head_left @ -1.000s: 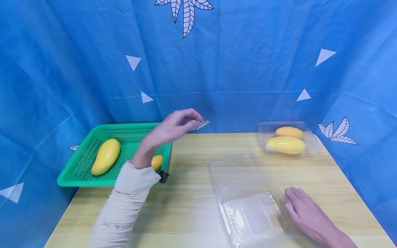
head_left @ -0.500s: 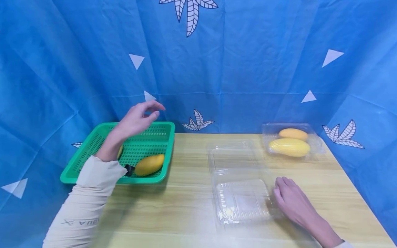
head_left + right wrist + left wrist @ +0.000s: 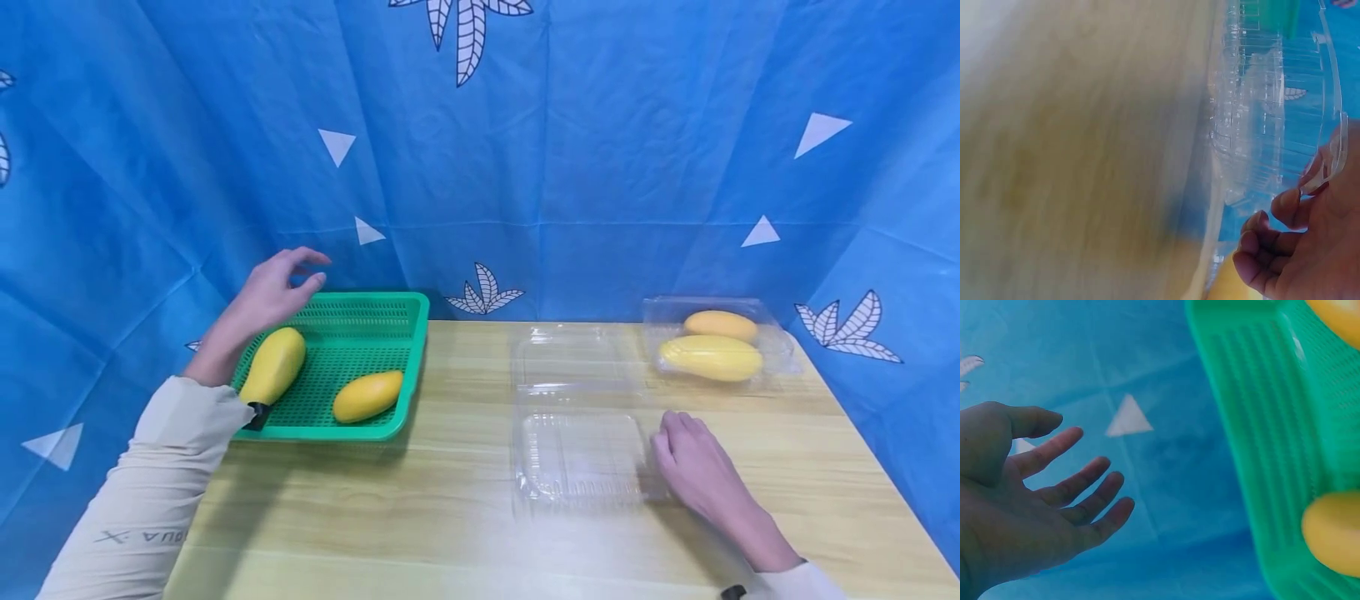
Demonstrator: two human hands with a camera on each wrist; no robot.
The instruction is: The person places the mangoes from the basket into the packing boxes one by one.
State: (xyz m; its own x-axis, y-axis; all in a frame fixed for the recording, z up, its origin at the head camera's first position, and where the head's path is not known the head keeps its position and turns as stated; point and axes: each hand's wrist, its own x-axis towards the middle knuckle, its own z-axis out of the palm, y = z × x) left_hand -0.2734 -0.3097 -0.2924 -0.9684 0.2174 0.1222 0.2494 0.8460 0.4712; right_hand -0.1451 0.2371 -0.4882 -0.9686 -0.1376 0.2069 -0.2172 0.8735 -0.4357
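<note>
My left hand (image 3: pixel 273 287) hovers over the far left part of a green plastic basket (image 3: pixel 322 433), palm empty and fingers spread in the left wrist view. Below it in the basket lies a long yellow mango (image 3: pixel 275 367), partly covered by the sleeve. A smaller orange-yellow mango (image 3: pixel 367 397) rests at the basket's right side. On the table, a clear plastic clamshell box (image 3: pixel 585 450) stands with its lid laid back toward the curtain. My right hand (image 3: pixel 697 462) pinches the box's right rim between thumb and finger, other fingers curled, as the right wrist view shows.
A second clear box (image 3: pixel 772 354) at the back right holds two yellow mangoes (image 3: pixel 712 358). The wooden table (image 3: pixel 465 533) ends at a blue curtain (image 3: pixel 480 167) with leaf and triangle prints, which also closes both sides.
My left hand has moved left from beyond the basket's right side to its far left, uncovering the smaller mango. The right hand and clamshell box have slid slightly away from me.
</note>
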